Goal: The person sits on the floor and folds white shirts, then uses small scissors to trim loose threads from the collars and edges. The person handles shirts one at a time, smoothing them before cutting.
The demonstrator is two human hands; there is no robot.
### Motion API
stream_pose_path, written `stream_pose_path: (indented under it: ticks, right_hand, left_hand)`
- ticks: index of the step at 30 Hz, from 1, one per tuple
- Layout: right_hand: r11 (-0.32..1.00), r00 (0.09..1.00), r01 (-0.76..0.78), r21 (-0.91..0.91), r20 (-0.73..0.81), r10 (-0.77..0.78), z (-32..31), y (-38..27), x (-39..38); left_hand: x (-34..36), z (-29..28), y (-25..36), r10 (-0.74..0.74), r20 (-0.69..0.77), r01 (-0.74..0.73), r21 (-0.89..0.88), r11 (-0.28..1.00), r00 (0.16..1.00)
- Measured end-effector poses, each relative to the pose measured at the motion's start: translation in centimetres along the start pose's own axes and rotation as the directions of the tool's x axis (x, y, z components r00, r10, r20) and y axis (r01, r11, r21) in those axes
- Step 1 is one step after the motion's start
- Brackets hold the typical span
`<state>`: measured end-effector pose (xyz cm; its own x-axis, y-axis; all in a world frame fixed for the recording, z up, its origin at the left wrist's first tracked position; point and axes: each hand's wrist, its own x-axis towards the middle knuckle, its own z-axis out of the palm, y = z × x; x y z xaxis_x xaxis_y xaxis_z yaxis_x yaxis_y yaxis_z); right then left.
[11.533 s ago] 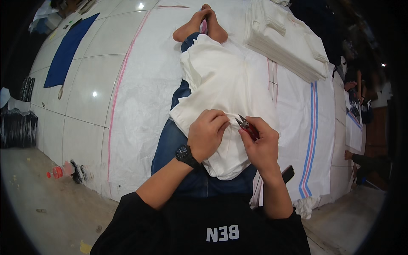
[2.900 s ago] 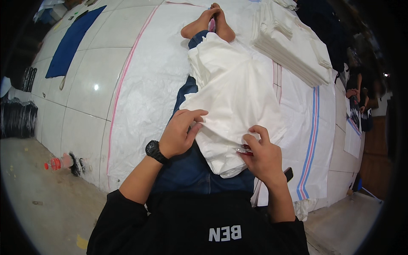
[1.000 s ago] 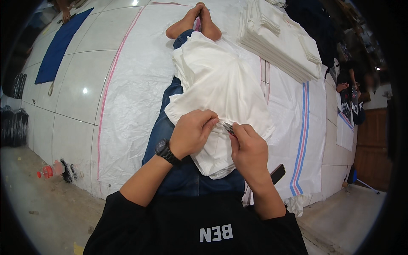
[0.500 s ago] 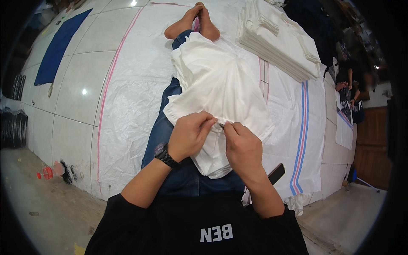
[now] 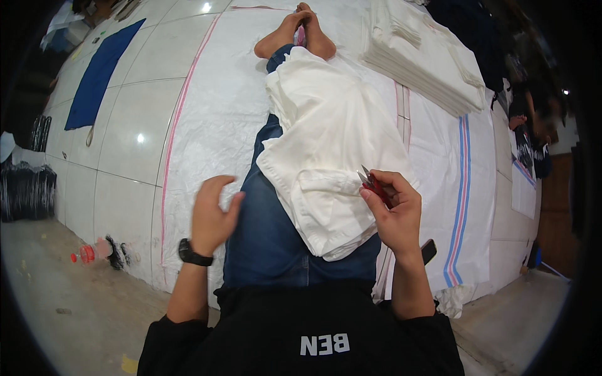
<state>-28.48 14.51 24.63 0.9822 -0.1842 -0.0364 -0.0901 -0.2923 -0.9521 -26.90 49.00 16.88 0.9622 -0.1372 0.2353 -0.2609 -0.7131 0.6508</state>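
White cloth garments [image 5: 332,131] lie draped over my outstretched legs in blue jeans [image 5: 263,219], with a folded hem near my lap. My right hand [image 5: 399,210] is closed round small red thread snips [image 5: 376,187], their metal blades pointing up and left over the cloth. Off to the left of my thigh, my left hand [image 5: 213,213] is in the air, thumb and fingers apart, holding nothing. A black watch [image 5: 193,253] is on that wrist.
A tall stack of folded white cloth [image 5: 426,59] stands at the far right on white plastic sheeting [image 5: 207,125]. A phone [image 5: 428,252] lies beside my right forearm. Blue cloth [image 5: 103,75] and a red-capped bottle [image 5: 84,253] lie on the left. Another person [image 5: 533,119] sits at right.
My left hand has let go of the cloth and swung left, opening. The right hand has lifted slightly right with the snips, now plainly visible. The whole view has shifted a little.
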Motion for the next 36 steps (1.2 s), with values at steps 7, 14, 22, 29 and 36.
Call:
stream_pose_path:
  ticks: [7,14,22,29,36]
  right_hand:
    - [0.993,0.999,-0.035,-0.111,0.024,0.038,0.2,0.5,-0.2]
    - [0.8,0.95,0.312,-0.512,0.152,-0.272,0.8,-0.3,-0.8]
    - [0.498,0.893,0.428,-0.754,0.269,-0.361,2.6,-0.6,-0.7]
    - [0.546,0.911,0.389,-0.742,0.221,-0.349,2.9,-1.1,-0.7]
    - [0.529,0.88,0.466,-0.709,0.308,-0.362,4.0,-2.3,-0.9]
  left_hand:
    - [5.2,7.9,10.9,0.26,0.025,-0.236,-0.346,0.908,0.965]
    - [5.7,9.9,10.1,-0.008,0.211,0.125,-0.548,0.827,0.978]
    - [5.3,9.9,10.3,-0.016,0.117,0.084,-0.608,0.79,0.993]
    - [4.8,10.0,8.9,-0.23,0.218,0.313,-0.757,0.574,0.948]
    - [4.7,9.9,8.8,-0.275,0.297,0.4,-0.77,0.497,0.914]
